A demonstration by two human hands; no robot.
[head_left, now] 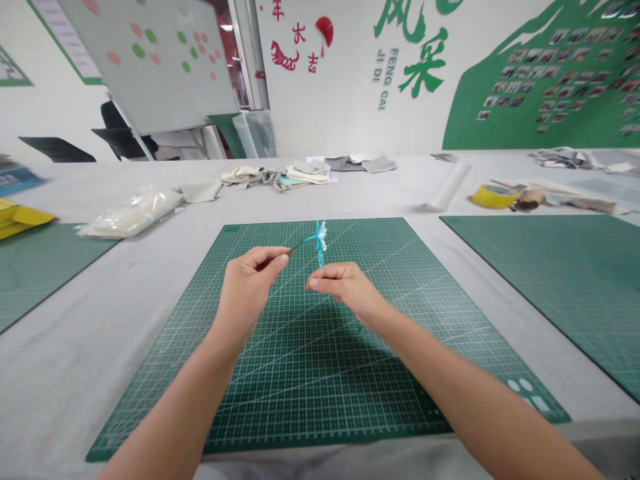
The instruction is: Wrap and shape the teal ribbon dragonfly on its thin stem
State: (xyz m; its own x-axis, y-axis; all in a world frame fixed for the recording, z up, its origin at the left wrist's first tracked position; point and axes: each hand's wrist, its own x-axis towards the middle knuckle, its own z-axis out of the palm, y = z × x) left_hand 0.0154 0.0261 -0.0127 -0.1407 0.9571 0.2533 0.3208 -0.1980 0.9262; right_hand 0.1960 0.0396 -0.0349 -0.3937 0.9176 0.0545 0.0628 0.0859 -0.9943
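Beaded blue piece [321,240], one, above green mat [300,373]; left grip [249,281] pinches a dark stem [299,246], right grip [347,284] pinches the piece's lower end.

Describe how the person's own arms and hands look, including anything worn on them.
Both the left forearm and right forearm are bare as far as they show, narrowing toward the wrists, with no sleeve in view. The left hand and right hand are ungloved. No watch, bracelet or ring shows.
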